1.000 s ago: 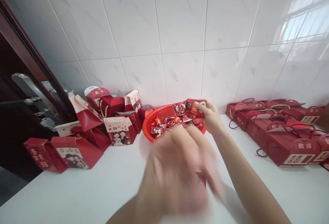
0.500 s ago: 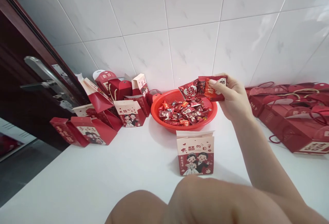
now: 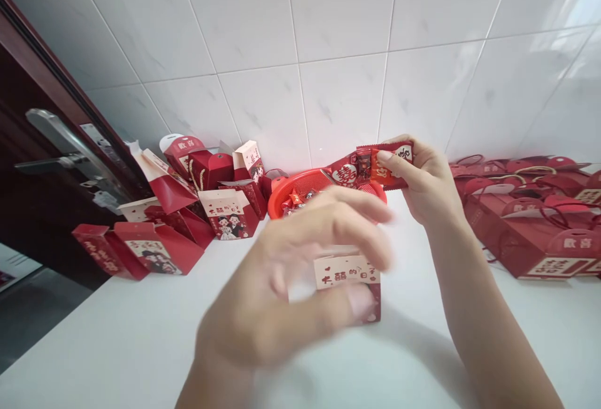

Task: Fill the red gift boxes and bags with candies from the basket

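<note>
Bskt (image 3: 278, 199) w/ candies (image 3: 295, 199) nr wall (image 3: 342, 14), at back of counter (image 3: 154, 334); single box (image 3: 345, 271) in frt of it. L: box cluster (image 3: 164, 193), btwn bskt & door (image 3: 28, 83). R: more boxes (image 3: 511, 227), same counter.

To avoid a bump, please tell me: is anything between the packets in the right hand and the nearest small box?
Yes, in this view: the left hand, open, is between the packets and the small box, partly covering the box. Real depth is unclear.

L grip (image 3: 248, 299) slightly blurred, lower ctr, fingers (image 3: 323, 224) curved, well apart from thumb (image 3: 319, 320). R grip (image 3: 429, 183) higher & farther fwd, pinched, thumb on near side. R forearm (image 3: 476, 299) bare, slants up-L from lower R.
</note>
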The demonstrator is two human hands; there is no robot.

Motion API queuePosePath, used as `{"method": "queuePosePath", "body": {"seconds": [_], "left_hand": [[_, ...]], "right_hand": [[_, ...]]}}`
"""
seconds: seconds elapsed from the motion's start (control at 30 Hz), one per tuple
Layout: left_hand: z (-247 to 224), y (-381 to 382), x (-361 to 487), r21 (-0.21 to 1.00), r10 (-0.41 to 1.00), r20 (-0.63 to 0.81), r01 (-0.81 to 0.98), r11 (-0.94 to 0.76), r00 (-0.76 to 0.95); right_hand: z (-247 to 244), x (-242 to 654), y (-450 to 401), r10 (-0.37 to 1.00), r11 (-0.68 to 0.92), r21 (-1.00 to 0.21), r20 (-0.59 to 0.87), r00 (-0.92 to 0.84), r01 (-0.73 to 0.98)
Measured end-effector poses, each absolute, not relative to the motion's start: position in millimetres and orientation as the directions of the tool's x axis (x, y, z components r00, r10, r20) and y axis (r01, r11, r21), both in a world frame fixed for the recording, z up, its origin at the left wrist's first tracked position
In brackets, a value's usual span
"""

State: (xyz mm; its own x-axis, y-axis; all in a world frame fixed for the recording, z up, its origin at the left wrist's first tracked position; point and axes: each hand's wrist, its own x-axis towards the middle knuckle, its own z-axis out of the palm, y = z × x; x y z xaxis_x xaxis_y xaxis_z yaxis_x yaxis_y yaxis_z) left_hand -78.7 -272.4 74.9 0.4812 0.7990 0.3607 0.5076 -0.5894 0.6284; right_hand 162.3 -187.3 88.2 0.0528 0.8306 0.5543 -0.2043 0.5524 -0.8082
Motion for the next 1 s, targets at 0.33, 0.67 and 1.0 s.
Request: {"method": "queuePosePath", "body": {"seconds": [0.33, 0.67, 1.0], "left_hand": [[97, -219, -63, 0.566, 0.682, 0.05, 0.541, -0.622, 0.73], [82, -206, -42, 0.523, 0.787, 0.033, 0.661, -0.538, 0.616], [85, -206, -48, 0.514, 0.79, 0.194, 0.625, -0.587, 0.582]], "right_hand": [[98, 182, -204, 0.822, 0.555, -0.83, 0.558, -0.112, -0.063], [108, 188, -219, 0.812, 0.541, -0.834, 0.486, -0.323, 0.104], [112, 197, -224, 0.82, 0.533, -0.842, 0.488, -0.3, 0.088]]}}
